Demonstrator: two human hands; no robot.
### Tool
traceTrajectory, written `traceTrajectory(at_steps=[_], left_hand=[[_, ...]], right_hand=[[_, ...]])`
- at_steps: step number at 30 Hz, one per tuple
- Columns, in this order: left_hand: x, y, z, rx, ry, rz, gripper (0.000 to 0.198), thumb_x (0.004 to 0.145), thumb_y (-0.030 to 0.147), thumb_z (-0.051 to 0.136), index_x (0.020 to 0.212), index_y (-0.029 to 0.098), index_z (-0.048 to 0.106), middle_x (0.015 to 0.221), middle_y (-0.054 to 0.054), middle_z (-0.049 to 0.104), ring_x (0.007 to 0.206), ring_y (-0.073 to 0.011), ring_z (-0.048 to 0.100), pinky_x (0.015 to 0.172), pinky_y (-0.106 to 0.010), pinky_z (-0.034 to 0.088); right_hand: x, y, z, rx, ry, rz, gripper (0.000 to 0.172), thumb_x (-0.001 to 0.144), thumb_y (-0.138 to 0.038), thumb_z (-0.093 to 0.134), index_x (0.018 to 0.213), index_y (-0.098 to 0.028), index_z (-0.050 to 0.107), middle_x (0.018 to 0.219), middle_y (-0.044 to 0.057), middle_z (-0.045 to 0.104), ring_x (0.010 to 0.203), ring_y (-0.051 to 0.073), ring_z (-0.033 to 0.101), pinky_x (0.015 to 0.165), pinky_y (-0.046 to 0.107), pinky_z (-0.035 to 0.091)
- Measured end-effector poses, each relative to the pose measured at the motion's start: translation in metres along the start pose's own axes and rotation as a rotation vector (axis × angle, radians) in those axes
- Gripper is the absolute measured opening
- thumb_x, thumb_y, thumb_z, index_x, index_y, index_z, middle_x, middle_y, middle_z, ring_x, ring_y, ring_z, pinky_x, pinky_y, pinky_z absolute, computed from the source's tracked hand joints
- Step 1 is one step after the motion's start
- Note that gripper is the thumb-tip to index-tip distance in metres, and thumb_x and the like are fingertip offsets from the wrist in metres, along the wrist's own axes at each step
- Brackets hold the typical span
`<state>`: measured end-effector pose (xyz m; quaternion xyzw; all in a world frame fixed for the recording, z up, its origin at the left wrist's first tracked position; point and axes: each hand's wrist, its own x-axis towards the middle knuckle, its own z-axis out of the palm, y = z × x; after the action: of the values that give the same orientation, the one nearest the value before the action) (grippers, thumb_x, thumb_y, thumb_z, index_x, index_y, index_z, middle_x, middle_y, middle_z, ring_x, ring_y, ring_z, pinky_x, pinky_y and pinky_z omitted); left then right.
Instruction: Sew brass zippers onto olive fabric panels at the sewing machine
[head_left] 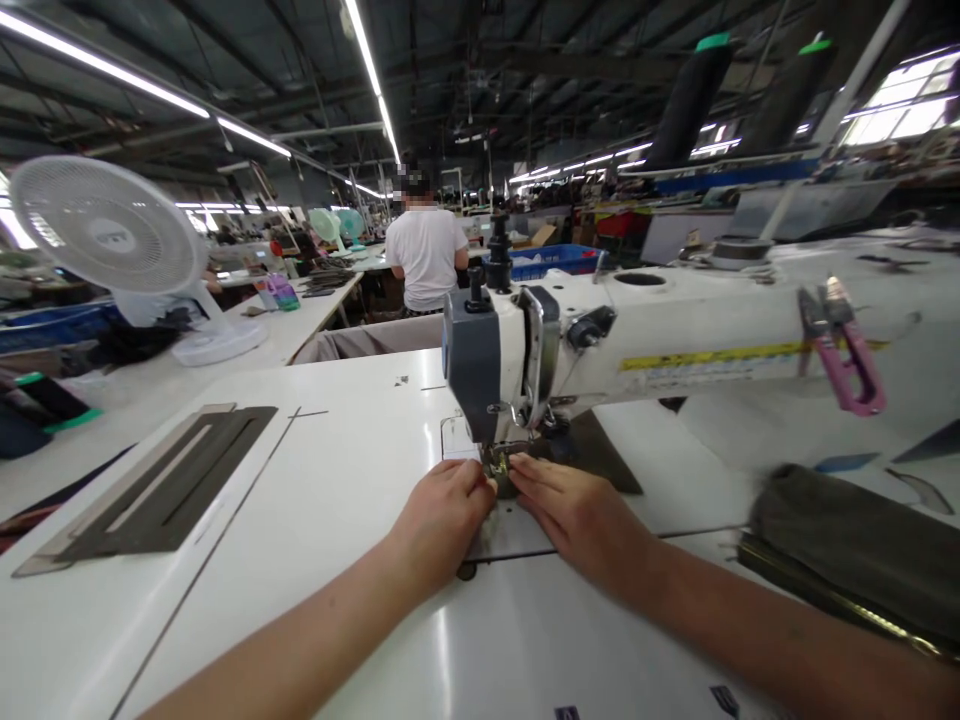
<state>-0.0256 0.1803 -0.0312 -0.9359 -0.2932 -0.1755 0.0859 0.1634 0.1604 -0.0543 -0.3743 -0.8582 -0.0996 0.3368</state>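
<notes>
A dark olive fabric piece (604, 455) lies under the head of a white and grey sewing machine (472, 360), partly hidden by the machine and my right hand. My left hand (444, 515) is closed just in front of the needle area, its curled fingers at the fabric's near left edge; the fingertips are mostly hidden. Opposite it, my right hand (589, 510) rests with fingers stretched out and lying flat on the fabric, right of the presser foot (499, 460). Both hands are close to the needle.
Stacked flat panels (176, 490) with slots lie on the table's left side. A dark zippered fabric item (862, 550) sits at right. Pink-handled thread snips (844, 350) are on the machine arm. A white fan (112, 240) stands at left; a person (426, 255) is ahead, back turned.
</notes>
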Motion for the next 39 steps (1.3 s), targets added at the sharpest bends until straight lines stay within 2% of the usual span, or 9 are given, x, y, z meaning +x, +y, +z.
traceTrajectory(at_steps=[8, 19, 27, 31, 39], left_hand=[[0.004, -0.006, 0.004, 0.045, 0.016, 0.019, 0.014, 0.086, 0.014, 0.046, 0.084, 0.013, 0.060, 0.076, -0.006, 0.057, 0.072, -0.0183, 0.055, 0.071, -0.031, 0.050], [0.005, -0.008, 0.005, 0.058, 0.015, 0.031, 0.015, 0.086, 0.013, 0.046, 0.080, 0.014, 0.060, 0.075, -0.005, 0.057, 0.070, -0.0175, 0.055, 0.071, -0.029, 0.050], [0.003, -0.010, 0.010, -0.002, 0.063, -0.031, 0.013, 0.085, 0.014, 0.049, 0.079, 0.014, 0.061, 0.076, -0.005, 0.057, 0.072, -0.0180, 0.055, 0.071, -0.029, 0.050], [0.004, -0.009, 0.011, 0.005, 0.040, -0.089, 0.015, 0.085, 0.012, 0.048, 0.077, 0.014, 0.061, 0.077, -0.006, 0.057, 0.072, -0.0188, 0.055, 0.067, -0.029, 0.050], [0.004, -0.010, 0.013, 0.003, 0.061, -0.101, 0.014, 0.084, 0.013, 0.049, 0.076, 0.014, 0.060, 0.076, -0.005, 0.057, 0.071, -0.0183, 0.057, 0.065, -0.029, 0.051]], right_hand=[[0.005, 0.005, 0.002, -0.018, -0.011, -0.001, 0.024, 0.086, -0.011, 0.043, 0.098, -0.008, 0.064, 0.102, 0.014, 0.066, 0.092, 0.022, 0.064, 0.083, 0.034, 0.053], [0.009, 0.007, 0.004, -0.011, -0.018, -0.004, 0.027, 0.089, -0.013, 0.038, 0.092, -0.012, 0.065, 0.097, 0.011, 0.068, 0.089, 0.020, 0.064, 0.081, 0.032, 0.054], [0.008, 0.007, 0.006, -0.017, -0.013, 0.014, 0.027, 0.089, -0.014, 0.038, 0.092, -0.010, 0.064, 0.097, 0.013, 0.067, 0.087, 0.021, 0.065, 0.079, 0.034, 0.054], [0.009, 0.008, 0.008, -0.021, -0.021, 0.059, 0.028, 0.089, -0.014, 0.037, 0.088, -0.012, 0.065, 0.095, 0.012, 0.068, 0.086, 0.021, 0.065, 0.077, 0.033, 0.054], [0.008, 0.008, 0.012, 0.018, -0.069, 0.105, 0.022, 0.087, -0.014, 0.041, 0.091, -0.013, 0.063, 0.099, 0.012, 0.066, 0.088, 0.020, 0.063, 0.077, 0.031, 0.051]])
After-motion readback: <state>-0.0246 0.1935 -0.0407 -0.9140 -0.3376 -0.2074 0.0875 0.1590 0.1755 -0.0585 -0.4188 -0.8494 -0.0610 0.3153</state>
